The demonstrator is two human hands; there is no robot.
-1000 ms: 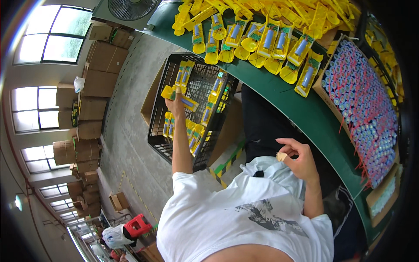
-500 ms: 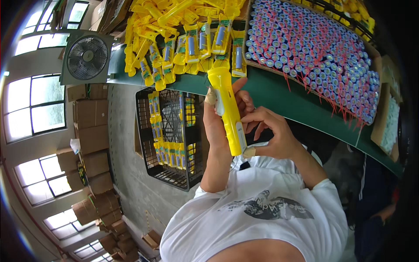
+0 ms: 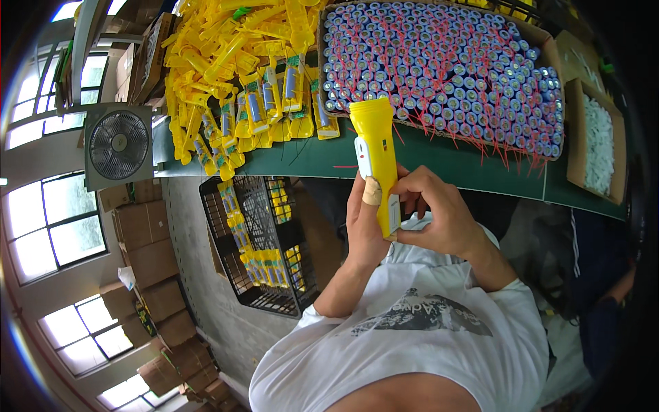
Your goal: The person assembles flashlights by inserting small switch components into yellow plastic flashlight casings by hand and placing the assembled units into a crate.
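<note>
Along the far edge of your green worktop sits a cardboard tray of blue cylindrical cells with red wires. At its far left corner you have a heap of yellow plastic parts. At the right edge stands a box of white pieces. Below the worktop's near edge sits a black wire crate. A square fan stands beyond the left end.

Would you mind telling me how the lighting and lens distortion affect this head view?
Head view: the windows at left are blown out white; the green table edge bows with fisheye curvature; the corners fall to black vignette; the yellow flashlight and both hands, left hand and right hand, are evenly lit and sharp.
</note>
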